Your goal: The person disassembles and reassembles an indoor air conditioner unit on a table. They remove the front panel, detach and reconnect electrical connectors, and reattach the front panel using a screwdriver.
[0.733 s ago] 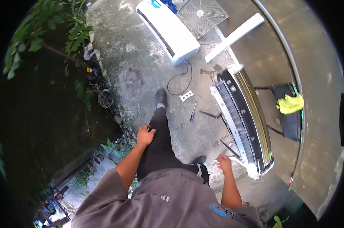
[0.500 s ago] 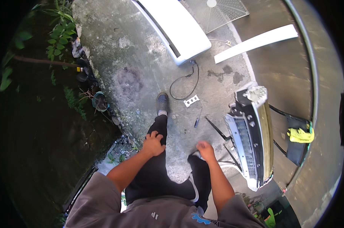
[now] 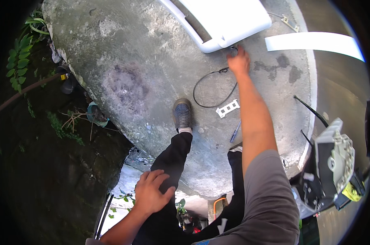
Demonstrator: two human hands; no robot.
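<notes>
My right hand [image 3: 239, 61] reaches far forward to the lower edge of a large white plastic casing [image 3: 230, 20]. Its fingers close around the plug end of a black cable [image 3: 194, 90], which lies in a loop on the concrete; the palm side is hidden. My left hand [image 3: 151, 192] rests on my left thigh with fingers spread, holding nothing. Just below the cable loop lies a small white bracket with square holes [image 3: 228, 108]. Beside my right forearm is a screwdriver [image 3: 235, 131], partly covered.
A long curved white panel [image 3: 315, 42] lies at the far right. An opened appliance unit [image 3: 336, 159] stands on the right, with dark legs [image 3: 311, 109] sticking out. The concrete ledge drops off at the left toward plants [image 3: 21, 61] and a broken pot [image 3: 96, 114].
My right hand has moved from my right knee forward to the cable end. My view has shifted forward and down. The left hand stays on the thigh, its fingers more spread.
</notes>
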